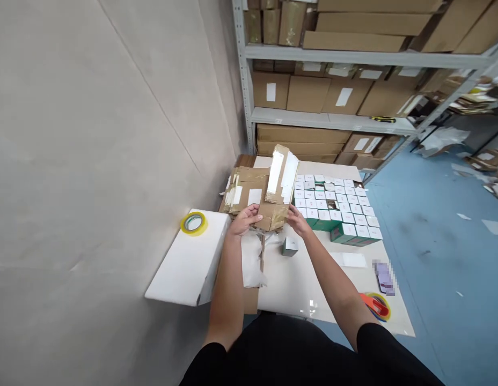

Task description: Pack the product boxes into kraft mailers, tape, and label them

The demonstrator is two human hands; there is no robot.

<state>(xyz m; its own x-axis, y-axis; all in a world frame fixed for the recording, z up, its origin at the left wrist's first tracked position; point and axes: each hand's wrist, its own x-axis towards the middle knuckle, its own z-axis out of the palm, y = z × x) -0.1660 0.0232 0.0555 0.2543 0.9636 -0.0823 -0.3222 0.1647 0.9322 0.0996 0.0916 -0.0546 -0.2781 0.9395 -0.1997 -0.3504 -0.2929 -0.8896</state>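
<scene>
Between my two hands is a flattened cardboard box point(276, 201), brown with white labels and strips of clear tape. My left hand point(246, 220) grips its lower left edge, thumb on the front. At the lower right edge, my right hand point(298, 220) has its fingers closed on the same cardboard. A stack of flattened cardboard point(249, 185) with white labels lies behind and to the left. Below my right hand, one small white and green box point(290, 246) stands alone on the white table point(297, 284). Many similar small boxes point(333, 201) stand in rows to the right.
A yellow tape roll point(193, 223) rests on a white box point(180, 268) by the wall. An orange tape dispenser point(375, 305) and a blurred purple item point(385, 277) lie near the table's right edge. Behind stands a metal shelf point(333, 117) of cartons, with a yellow-black cutter point(383, 119).
</scene>
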